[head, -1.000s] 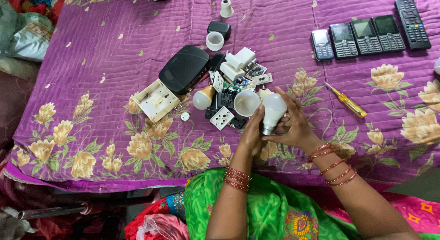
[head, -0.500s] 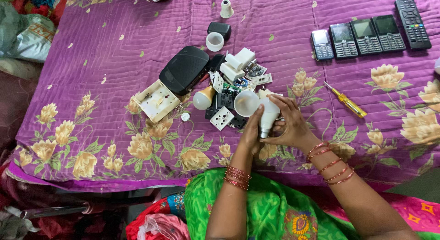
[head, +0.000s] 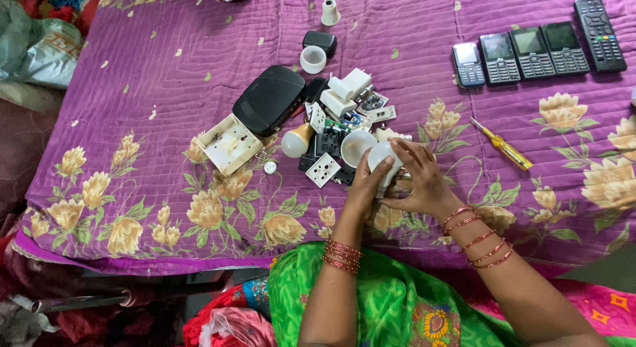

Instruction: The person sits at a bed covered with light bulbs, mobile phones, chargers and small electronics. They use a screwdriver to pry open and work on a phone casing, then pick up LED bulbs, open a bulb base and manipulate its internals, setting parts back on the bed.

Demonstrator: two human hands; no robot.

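Both my hands hold a white light bulb point(head: 383, 160) just above the purple flowered bedspread point(head: 165, 88). My left hand point(head: 364, 188) grips its lower side, and my right hand point(head: 417, 181) wraps it from the right with fingers over the top. Directly beyond the bulb lies a heap of parts: a white bulb dome point(head: 356, 146), a white socket plate point(head: 323, 169), another bulb with an orange base point(head: 296, 140) and white plugs point(head: 350, 92). Red bangles ring both wrists.
A black oval box point(head: 268, 100) and an open white switch box point(head: 228, 143) lie left of the heap. A yellow screwdriver point(head: 503, 145) rests to the right. Several phones point(head: 510, 55) and a remote point(head: 599, 34) line the far right. A white cup point(head: 313, 58) and black case point(head: 319, 42) sit farther back.
The bulb has turned slightly in my hands and my right fingers have shifted over its top. Nothing else on the bedspread has moved.
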